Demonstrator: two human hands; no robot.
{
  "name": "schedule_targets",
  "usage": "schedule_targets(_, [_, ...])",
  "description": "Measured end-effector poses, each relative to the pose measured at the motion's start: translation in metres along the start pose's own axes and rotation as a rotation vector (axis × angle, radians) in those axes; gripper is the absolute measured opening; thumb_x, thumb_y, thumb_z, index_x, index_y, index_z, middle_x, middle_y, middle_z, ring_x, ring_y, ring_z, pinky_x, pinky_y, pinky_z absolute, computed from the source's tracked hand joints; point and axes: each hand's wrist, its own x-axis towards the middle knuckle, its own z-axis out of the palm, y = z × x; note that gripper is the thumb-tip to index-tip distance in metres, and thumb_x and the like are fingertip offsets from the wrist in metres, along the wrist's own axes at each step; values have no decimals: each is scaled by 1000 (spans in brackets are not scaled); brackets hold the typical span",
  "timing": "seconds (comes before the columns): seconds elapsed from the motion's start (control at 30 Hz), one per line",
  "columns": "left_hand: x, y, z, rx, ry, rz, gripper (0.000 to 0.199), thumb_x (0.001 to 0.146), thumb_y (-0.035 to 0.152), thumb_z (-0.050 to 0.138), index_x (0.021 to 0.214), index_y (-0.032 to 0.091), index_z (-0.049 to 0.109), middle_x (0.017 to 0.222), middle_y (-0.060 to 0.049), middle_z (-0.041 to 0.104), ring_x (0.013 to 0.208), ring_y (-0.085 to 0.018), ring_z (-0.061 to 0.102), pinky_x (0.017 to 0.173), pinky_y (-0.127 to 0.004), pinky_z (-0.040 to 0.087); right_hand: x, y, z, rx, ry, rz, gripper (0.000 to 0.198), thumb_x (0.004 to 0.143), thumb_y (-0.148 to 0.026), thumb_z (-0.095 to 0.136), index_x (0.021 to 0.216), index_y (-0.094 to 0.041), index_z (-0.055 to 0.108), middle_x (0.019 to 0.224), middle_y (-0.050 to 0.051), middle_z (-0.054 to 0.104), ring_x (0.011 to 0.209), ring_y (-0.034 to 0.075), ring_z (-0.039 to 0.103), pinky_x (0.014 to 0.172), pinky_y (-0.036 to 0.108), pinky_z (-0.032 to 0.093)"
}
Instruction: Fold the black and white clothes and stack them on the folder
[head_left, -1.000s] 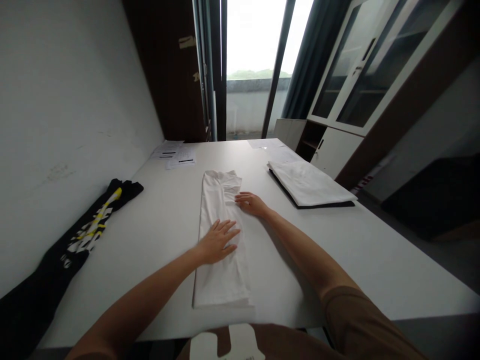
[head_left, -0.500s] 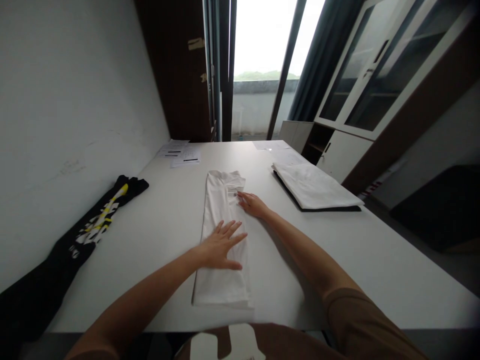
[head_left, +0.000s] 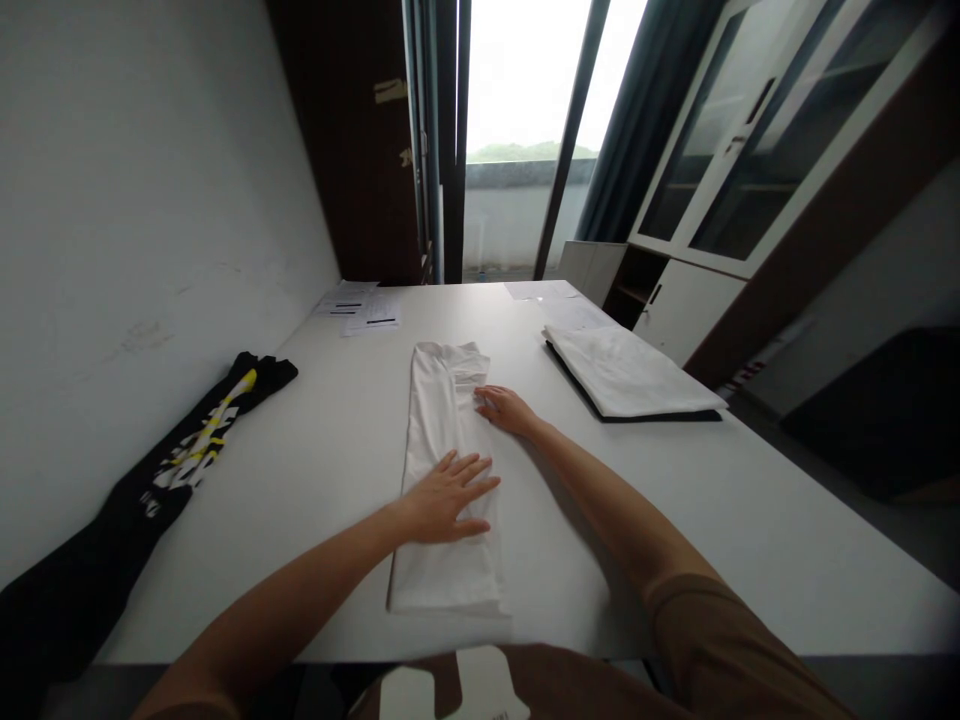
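Note:
A white garment, folded into a long narrow strip, lies lengthwise on the white table. My left hand rests flat across its lower middle, palm down and fingers spread. Farther up, my right hand touches the garment's right edge, with its fingers stretched toward the left. Some creases run along the upper part of the cloth. Neither hand grips the fabric, and the kind of garment cannot be made out.
To the right lies a folded white cloth on top of a black one. A black garment with a yellow and white print stretches along the left wall. Papers lie at the far left. Glass-door cabinets stand at the right.
My left hand has shifted slightly right and toward me, still flat on the white garment. The right hand has stayed almost in place at the edge.

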Motion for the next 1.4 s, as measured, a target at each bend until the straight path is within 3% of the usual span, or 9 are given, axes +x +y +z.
schedule_targets(0.43, [1, -1, 1, -18, 10, -1, 70, 101, 62, 49, 162, 31, 33, 171, -7, 25, 158, -32, 20, 128, -57, 11, 1, -3, -5, 62, 9, -15, 31, 94, -31, 70, 124, -26, 73, 138, 7, 66, 129, 27, 62, 115, 47, 46])
schedule_targets(1.4, [1, -2, 1, -27, 14, -2, 67, 102, 59, 48, 162, 31, 35, 171, -7, 26, 158, -31, 21, 128, -57, 12, 1, -1, -4, 50, 8, -14, 30, 95, -33, 69, 124, -27, 73, 139, 6, 65, 131, 27, 61, 116, 46, 46])
